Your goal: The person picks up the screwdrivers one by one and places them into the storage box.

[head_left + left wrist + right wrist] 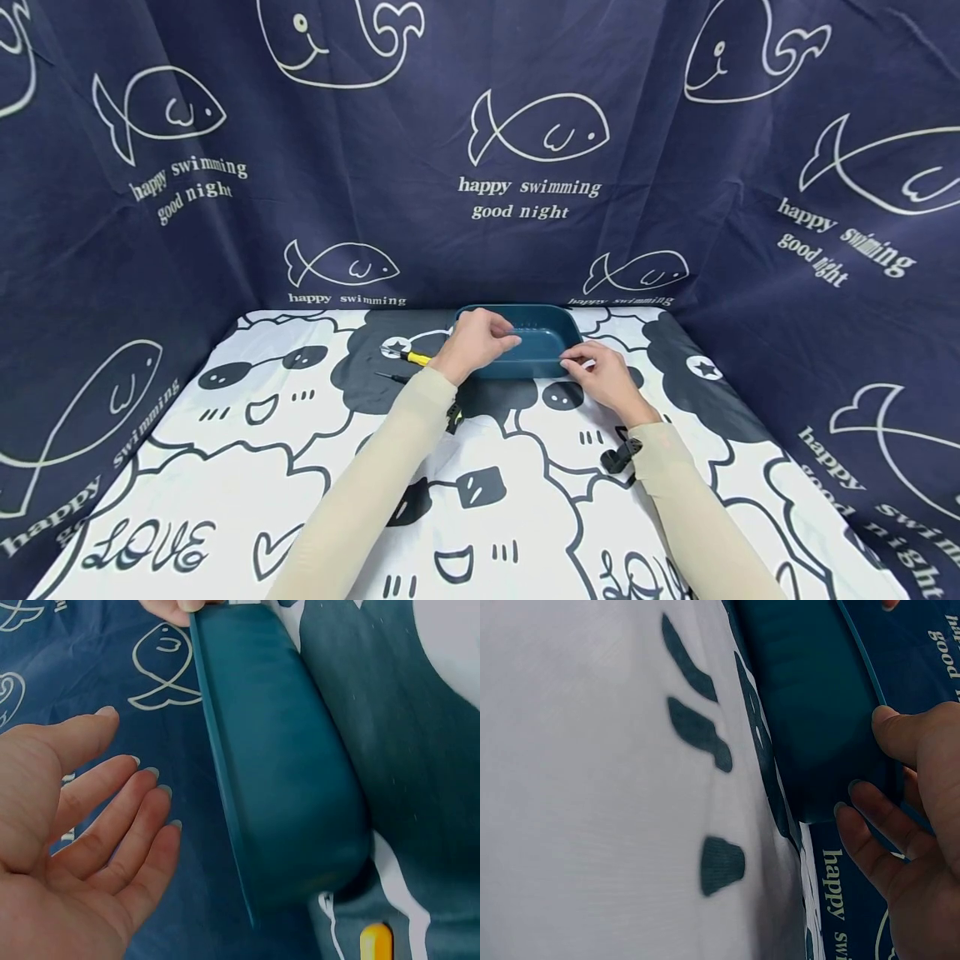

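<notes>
A teal plastic basin (517, 369) stands on the patterned cloth near the back wall. My left hand (477, 342) hovers over its left end, holding nothing. In the left wrist view the fingers of that hand (112, 840) are relaxed and apart from the basin's wall (277, 765). At the front right corner, my right hand (606, 382) pinches the basin's rim. The right wrist view has the thumb of this hand (922, 795) on the rim, with other fingers against the outer wall.
Left of the basin lie a yellow-handled tool (417, 358) and a thin dark tool (393, 377), partly behind my left arm. A dark blue fish-print curtain (525, 250) rises behind and on both sides. The white cloth (247, 467) bears cartoon sheep.
</notes>
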Demonstrator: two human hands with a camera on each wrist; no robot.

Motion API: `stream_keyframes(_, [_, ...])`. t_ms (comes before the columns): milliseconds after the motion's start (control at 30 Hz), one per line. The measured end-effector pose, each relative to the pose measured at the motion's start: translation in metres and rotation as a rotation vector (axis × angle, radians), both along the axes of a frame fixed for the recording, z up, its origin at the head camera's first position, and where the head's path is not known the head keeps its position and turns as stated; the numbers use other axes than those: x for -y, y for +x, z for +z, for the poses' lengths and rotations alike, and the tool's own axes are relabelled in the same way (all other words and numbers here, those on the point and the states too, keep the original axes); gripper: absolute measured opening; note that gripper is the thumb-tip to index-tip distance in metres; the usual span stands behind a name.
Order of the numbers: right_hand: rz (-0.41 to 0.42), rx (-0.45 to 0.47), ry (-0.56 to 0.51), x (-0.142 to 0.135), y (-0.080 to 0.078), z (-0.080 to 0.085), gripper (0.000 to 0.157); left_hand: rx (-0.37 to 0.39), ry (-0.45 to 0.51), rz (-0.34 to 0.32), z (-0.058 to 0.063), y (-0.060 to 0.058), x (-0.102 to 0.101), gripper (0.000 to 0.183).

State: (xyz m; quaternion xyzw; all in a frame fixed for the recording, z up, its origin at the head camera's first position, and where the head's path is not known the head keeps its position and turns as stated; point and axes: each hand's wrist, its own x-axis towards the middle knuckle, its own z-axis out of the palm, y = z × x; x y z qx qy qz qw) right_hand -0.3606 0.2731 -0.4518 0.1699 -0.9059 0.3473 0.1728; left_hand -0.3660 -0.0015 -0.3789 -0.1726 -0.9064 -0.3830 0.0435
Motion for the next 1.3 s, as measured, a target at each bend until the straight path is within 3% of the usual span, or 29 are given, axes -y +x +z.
stream_keyframes(600, [-0.003,-0.006,0.002,0.001,0.000,-0.003,0.009,-0.105,0.030,0.036,-0.007,0.010,0.066,0.029])
stream_keyframes(1300, [-0.015,-0.008,0.003,0.001,-0.002,-0.002,0.010,-0.110,0.034,0.079,-0.024,0.012,0.135,0.023])
